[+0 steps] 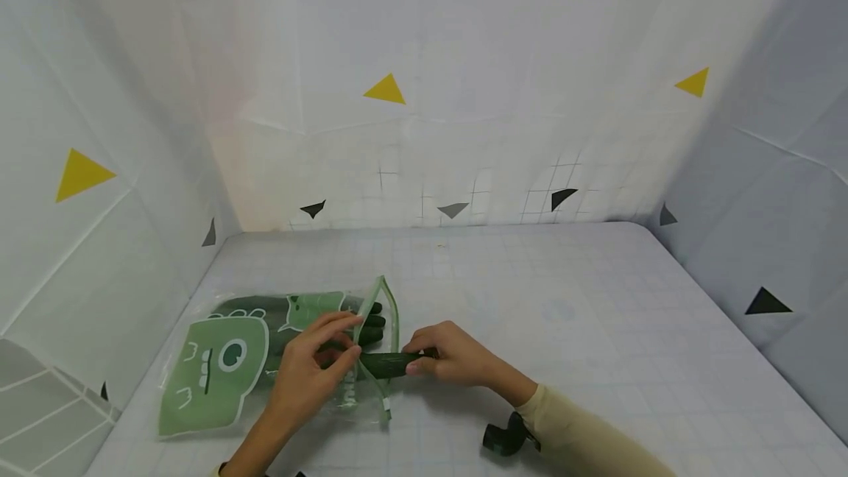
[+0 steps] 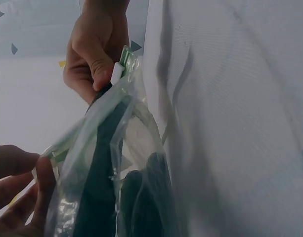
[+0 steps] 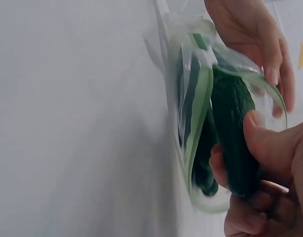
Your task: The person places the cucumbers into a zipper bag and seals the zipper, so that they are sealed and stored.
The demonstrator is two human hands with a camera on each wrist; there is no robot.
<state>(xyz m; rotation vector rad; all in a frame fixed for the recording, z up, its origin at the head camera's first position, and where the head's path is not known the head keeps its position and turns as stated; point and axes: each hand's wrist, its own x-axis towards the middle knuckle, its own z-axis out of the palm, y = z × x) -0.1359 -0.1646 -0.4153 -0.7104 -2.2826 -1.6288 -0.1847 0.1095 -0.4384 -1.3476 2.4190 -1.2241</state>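
A clear zip bag (image 1: pixel 218 366) printed with a green one-eyed monster lies on the table, its mouth spread toward the right. My left hand (image 1: pixel 305 374) pinches the upper edge of the mouth between thumb and fingers. A dark green cucumber (image 1: pixel 387 365) is partly inside the bag. My right hand (image 1: pixel 457 352) grips its outer end, with the thumb (image 3: pixel 257 123) along its side in the right wrist view. Several more cucumbers (image 3: pixel 205 163) lie inside behind the plastic. Along the bag's green zip rim (image 3: pixel 198 108) sits a white slider (image 2: pixel 116 72).
The white table (image 1: pixel 563 330) carries a faint grid. White sheets (image 1: pixel 497 35) with yellow and dark triangles rise at the back and both sides. A small black rounded device (image 1: pixel 505 439) is beside the right sleeve (image 1: pixel 583 433).
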